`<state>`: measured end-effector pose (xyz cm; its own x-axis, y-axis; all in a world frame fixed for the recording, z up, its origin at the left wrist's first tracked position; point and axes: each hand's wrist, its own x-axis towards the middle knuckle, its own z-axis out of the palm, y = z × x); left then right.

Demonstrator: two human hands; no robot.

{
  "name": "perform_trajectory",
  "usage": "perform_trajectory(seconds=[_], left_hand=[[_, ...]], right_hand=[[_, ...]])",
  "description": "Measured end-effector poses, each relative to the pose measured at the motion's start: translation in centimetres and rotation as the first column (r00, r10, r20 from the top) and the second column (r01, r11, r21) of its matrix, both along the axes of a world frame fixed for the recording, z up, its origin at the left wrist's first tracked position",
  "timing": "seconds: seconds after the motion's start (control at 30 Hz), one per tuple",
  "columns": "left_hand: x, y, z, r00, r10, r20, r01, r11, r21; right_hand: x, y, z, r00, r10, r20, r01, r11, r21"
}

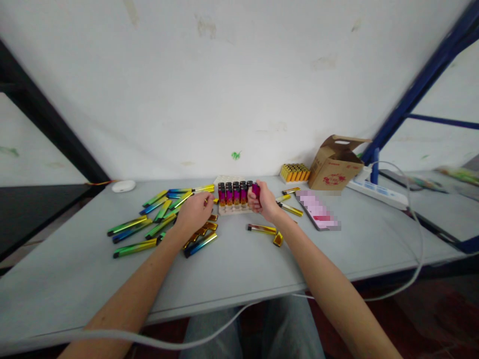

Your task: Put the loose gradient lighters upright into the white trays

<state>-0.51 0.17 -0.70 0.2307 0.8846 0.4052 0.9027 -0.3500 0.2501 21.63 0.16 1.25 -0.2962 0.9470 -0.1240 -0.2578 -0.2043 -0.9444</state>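
Note:
My right hand [262,200] is wrapped round a purple tube [256,189] at the right end of a white rack [235,210]. Rows of dark-capped purple tubes [232,193] with orange lower parts stand upright in that rack. Left of it, my left hand [197,209] has its fingers curled together; anything between them is too small to name. Shiny green and yellow sticks [127,225] and blue ones [201,245] lie around and beyond my left forearm. Gold pieces [211,226] lie just below the left hand. More gold sticks [262,229] are near my right wrist.
At the back right, a tray of orange cylinders [295,172] stands beside an open cardboard box [335,164]. A phone [318,210] lies right of my right hand, with a power strip [377,194] beyond. A white case [123,186] is back left. A white cable crosses the front edge.

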Motion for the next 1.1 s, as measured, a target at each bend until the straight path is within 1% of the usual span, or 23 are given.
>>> perform_trajectory(seconds=[0.17,0.3,0.37,0.47,0.53,0.6,0.7,0.77,0.9,1.03,1.1], left_hand=[[0.0,0.0,0.0,1.000,0.002,0.001,-0.002,1.000,-0.002],[0.1,-0.1,0.1,1.000,0.001,0.012,-0.001,1.000,-0.011],[0.1,-0.1,0.2,1.000,0.004,0.022,-0.004,1.000,-0.019],[0.1,-0.1,0.2,1.000,0.004,0.030,-0.003,1.000,-0.025],[0.1,-0.1,0.2,1.000,0.003,0.029,-0.002,1.000,-0.022],[0.1,-0.1,0.2,1.000,0.003,0.029,-0.002,1.000,-0.021],[0.1,-0.1,0.2,0.999,0.005,0.034,-0.004,1.000,-0.025],[0.1,-0.1,0.2,0.999,0.006,0.033,-0.005,1.000,-0.025],[0.1,0.0,0.1,1.000,0.002,0.025,-0.001,1.000,-0.017],[0.1,0.0,0.0,1.000,-0.006,0.028,0.007,1.000,-0.017],[0.2,0.0,0.1,1.000,-0.006,0.025,0.006,1.000,-0.020]], right_hand=[[0.2,-0.3,0.3,0.998,0.022,-0.064,-0.022,1.000,-0.001],[0.4,-0.7,0.9,0.982,0.062,-0.180,-0.053,0.997,0.051],[0.4,-0.9,1.1,0.975,0.045,-0.217,-0.033,0.998,0.060],[0.2,-0.9,1.1,0.978,-0.007,-0.210,0.019,0.998,0.056],[-0.1,-0.9,1.0,0.982,-0.034,-0.188,0.056,0.992,0.111],[-0.3,-0.8,0.7,0.983,-0.037,-0.178,0.076,0.974,0.212],[-0.6,-0.9,0.5,0.985,-0.022,-0.174,0.084,0.928,0.363],[-0.7,-1.0,0.4,0.989,-0.042,-0.142,0.102,0.885,0.453],[-0.6,-1.1,0.5,0.983,-0.179,0.033,0.124,0.792,0.598],[-0.1,-1.0,0.3,0.952,-0.268,0.145,0.079,0.677,0.732],[0.2,-0.8,0.2,0.935,-0.304,0.184,0.053,0.631,0.774]])
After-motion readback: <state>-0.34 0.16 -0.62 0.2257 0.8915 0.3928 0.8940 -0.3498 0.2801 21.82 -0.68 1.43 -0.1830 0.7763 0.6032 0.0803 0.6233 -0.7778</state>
